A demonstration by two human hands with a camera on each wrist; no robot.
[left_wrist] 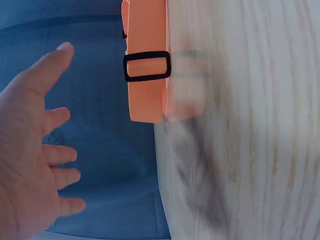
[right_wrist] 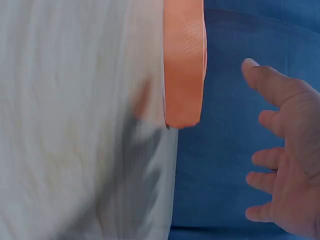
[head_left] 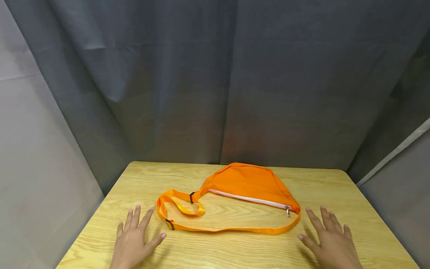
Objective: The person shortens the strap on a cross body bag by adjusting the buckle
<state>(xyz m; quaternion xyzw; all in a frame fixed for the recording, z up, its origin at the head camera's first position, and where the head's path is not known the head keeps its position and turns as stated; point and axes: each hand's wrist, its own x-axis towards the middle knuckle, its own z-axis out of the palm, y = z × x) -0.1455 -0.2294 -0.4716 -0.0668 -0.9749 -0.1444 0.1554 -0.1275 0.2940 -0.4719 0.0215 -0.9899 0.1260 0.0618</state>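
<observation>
An orange waist bag lies on the wooden table, its white zipper along the near side with the metal pull at the right end. Its strap loops toward the front and bunches at the left, where two black buckles show; one buckle appears large in the left wrist view. My left hand hovers left of the strap, fingers spread, holding nothing. To the right of the bag, my right hand is likewise spread above the table. In the right wrist view, the strap is apart from the right hand's fingers.
The light wooden table has rounded far corners. Behind it hangs a dark grey curtain, close to the table's back edge. Pale grey cloth stands at the left, and more grey cloth at the right.
</observation>
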